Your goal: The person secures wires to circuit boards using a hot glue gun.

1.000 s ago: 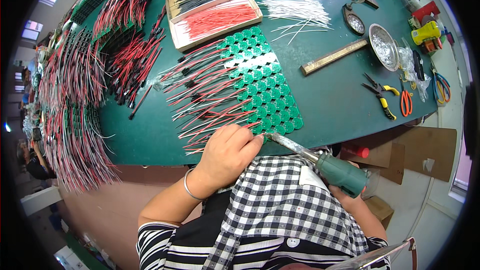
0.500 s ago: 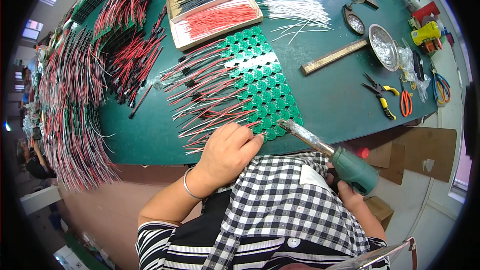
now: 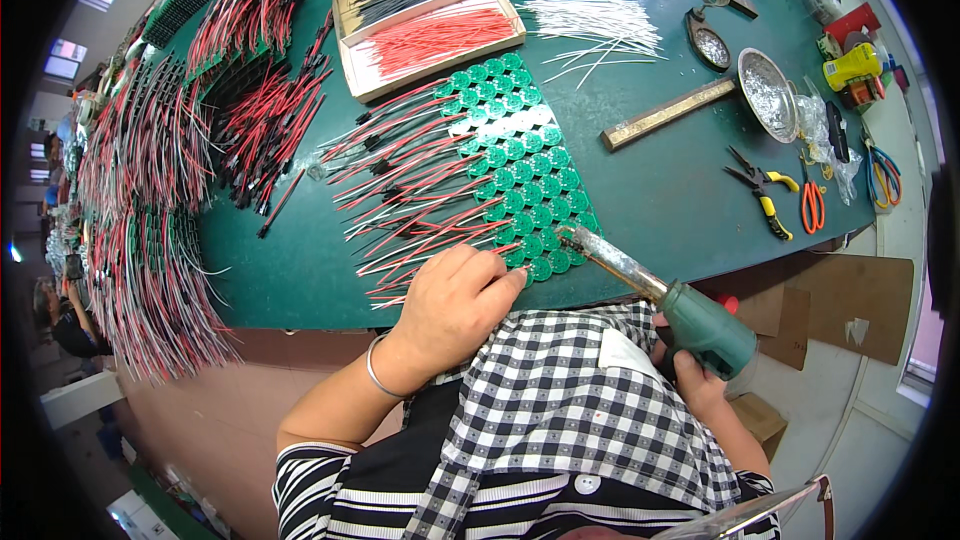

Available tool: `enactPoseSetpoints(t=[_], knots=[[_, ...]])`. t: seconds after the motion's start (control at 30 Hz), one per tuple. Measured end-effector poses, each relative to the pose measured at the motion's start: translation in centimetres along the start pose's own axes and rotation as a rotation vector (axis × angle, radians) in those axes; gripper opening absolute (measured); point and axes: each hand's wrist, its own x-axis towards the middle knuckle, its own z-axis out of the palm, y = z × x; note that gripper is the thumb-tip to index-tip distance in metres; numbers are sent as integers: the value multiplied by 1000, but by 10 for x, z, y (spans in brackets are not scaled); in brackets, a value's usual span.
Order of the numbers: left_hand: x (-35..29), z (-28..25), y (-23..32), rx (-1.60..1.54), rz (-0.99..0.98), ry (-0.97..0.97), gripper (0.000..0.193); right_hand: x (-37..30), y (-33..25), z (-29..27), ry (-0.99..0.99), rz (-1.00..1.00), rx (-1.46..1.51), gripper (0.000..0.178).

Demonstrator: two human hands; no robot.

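Note:
My right hand grips the green handle of a soldering iron. Its metal tip points up and left, over the right edge of a green circuit board panel made of many round boards. At the panel's near left corner, my left hand is closed in a pinch; what lies between its fingertips is too small to make out. Red, black and white wires run leftward from the panel's left side, and the lowest ones pass close to my left hand.
Left are bundles of wired boards and loose red-black wires. Beyond the panel lie a box of red wires and white wires. At right are a metal bar, a metal bowl, pliers and orange-handled scissors.
The soldering iron in my right hand has shifted slightly away from me, its tip a little farther up the panel's right edge. My left hand stays in nearly the same place.

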Motion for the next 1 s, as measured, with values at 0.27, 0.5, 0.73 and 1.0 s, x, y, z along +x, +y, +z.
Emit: enactPoseSetpoints(t=[0.27, 0.5, 0.73, 1.0], knots=[[-6, 3, -3, -49, -64, 18, 16, 15, 2, 5, 50, -71, 151, 49], [-5, -6, -2, 32, -11, -47, 16, 2, 11, -22, -130, 37, 29, 43], [1, -8, -2, 25, 15, -84, 17, -6, 2, -22, -77, 11, -365, 27], [-1, -3, -2, -20, 4, 3, 24, -7, 1, -20, -89, 79, -329, 29]])
